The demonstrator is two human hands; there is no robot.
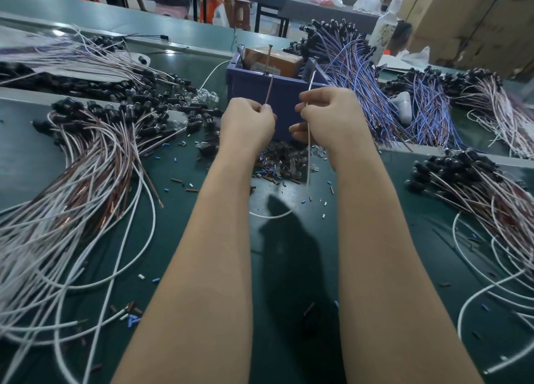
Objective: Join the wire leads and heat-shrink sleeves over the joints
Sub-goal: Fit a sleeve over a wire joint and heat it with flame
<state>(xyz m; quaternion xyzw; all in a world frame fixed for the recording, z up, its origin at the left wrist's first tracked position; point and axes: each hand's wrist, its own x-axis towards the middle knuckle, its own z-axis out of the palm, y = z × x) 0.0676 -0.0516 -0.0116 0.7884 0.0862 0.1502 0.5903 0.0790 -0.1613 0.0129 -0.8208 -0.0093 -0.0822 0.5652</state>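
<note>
My left hand (248,123) pinches a brown wire lead (269,90) that sticks up from its fingertips. A little to its right, my right hand (326,117) pinches a white wire lead (308,158), which runs up past the fingers and hangs down in a loop to the green table. The two hands are close together above a pile of small heat-shrink sleeves (284,164), in front of a blue bin (277,94). Whether the two leads touch is hidden by my fingers.
Big bundles of white and brown wires (86,187) with black end parts lie left and right (476,187). Blue and brown wires (361,80) lie at the back right. The bin holds an orange box (274,60). Loose sleeve bits dot the green table (219,181).
</note>
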